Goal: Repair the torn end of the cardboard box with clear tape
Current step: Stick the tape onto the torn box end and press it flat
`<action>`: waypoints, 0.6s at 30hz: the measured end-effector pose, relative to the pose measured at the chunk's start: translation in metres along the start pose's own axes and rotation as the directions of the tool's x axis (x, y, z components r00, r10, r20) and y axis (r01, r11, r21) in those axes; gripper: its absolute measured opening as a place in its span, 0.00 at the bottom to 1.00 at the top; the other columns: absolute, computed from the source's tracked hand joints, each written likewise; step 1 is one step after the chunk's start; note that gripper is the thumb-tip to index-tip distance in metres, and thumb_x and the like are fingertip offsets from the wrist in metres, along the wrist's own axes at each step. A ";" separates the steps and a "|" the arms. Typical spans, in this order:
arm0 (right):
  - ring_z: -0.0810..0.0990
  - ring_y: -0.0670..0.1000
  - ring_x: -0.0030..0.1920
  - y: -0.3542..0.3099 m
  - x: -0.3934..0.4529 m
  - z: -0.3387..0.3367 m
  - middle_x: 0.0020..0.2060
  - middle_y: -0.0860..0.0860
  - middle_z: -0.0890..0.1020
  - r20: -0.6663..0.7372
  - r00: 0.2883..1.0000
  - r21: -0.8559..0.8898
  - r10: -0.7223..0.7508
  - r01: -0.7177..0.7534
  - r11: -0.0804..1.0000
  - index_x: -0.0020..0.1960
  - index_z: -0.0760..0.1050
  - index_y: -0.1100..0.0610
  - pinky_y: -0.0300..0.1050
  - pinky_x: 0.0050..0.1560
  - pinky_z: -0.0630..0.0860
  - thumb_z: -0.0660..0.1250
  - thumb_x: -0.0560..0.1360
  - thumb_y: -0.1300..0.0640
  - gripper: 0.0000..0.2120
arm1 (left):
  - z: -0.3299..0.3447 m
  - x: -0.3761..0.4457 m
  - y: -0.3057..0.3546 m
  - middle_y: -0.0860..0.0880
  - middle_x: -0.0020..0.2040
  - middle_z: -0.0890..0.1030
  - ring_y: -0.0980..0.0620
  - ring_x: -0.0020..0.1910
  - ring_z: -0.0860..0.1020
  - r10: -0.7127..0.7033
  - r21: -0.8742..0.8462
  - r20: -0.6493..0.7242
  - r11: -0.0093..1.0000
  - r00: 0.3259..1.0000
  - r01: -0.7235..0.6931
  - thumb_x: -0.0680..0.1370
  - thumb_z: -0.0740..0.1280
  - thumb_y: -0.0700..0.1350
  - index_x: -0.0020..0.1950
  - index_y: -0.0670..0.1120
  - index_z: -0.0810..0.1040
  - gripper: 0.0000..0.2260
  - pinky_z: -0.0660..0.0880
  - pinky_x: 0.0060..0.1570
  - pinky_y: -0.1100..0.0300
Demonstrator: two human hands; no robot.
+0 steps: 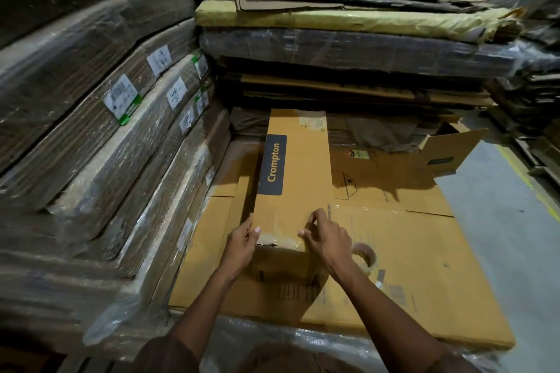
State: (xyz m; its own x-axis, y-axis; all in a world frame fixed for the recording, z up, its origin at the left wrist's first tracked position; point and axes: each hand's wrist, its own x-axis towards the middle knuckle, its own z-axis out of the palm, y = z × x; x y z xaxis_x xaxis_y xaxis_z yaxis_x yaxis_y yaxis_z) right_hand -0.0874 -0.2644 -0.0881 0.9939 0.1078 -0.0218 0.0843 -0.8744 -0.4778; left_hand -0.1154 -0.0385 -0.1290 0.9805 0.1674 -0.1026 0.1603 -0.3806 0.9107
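Your left hand (242, 239) braces the box (294, 179) at its torn end (268, 244); your right hand (325, 239) seemingly pinches clear tape down there.

1. Everything sits on a big flattened cardboard sheet (403, 266), which lies on a plastic-wrapped stack (272, 339) of more flat cardboard.
2. Lying right on that sheet is the long box (295, 179), the one with the dark "Crompton" label, running lengthwise away from the camera.
3. A roll of clear tape (365, 253) rests on the sheet too, just right of the box's near end.
4. Further back on the right, an opened box (445, 154) with its flaps up sits on the same surface.
5. Grey floor (512, 221) shows off to the right.
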 end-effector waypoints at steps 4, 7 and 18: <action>0.81 0.57 0.49 -0.001 0.000 0.003 0.49 0.48 0.81 0.070 0.997 -0.014 0.025 -0.024 1.000 0.58 0.65 0.46 0.46 0.41 0.70 0.71 0.69 0.30 0.29 | 0.002 -0.006 -0.002 0.46 0.76 0.69 0.51 0.74 0.67 0.004 -0.004 -0.013 1.000 1.000 -0.004 0.85 0.61 0.46 0.80 0.42 0.61 0.24 0.65 0.66 0.64; 0.81 0.57 0.46 0.002 0.001 0.007 0.47 0.49 0.82 0.030 1.000 0.035 0.002 -0.003 0.999 0.58 0.64 0.46 0.50 0.42 0.77 0.69 0.76 0.41 0.19 | 0.000 -0.004 -0.003 0.45 0.77 0.67 0.50 0.76 0.65 0.003 0.028 0.009 1.000 1.000 -0.003 0.86 0.58 0.44 0.80 0.42 0.60 0.23 0.62 0.67 0.65; 0.70 0.61 0.71 0.008 -0.002 -0.005 0.73 0.57 0.70 0.129 0.929 0.490 0.346 -0.363 0.792 0.78 0.56 0.56 0.55 0.64 0.72 0.75 0.73 0.41 0.44 | -0.003 -0.003 -0.008 0.44 0.77 0.67 0.48 0.76 0.66 -0.002 0.056 0.004 0.998 1.000 0.002 0.86 0.57 0.44 0.80 0.42 0.61 0.22 0.61 0.67 0.65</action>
State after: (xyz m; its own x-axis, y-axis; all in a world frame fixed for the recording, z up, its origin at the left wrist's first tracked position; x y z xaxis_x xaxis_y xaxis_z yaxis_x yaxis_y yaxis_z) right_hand -0.0879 -0.2739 -0.0871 0.9437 -0.1418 -0.2988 -0.3288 -0.5000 -0.8012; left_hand -0.1202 -0.0335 -0.1354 0.9806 0.1645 -0.1063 0.1683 -0.4306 0.8867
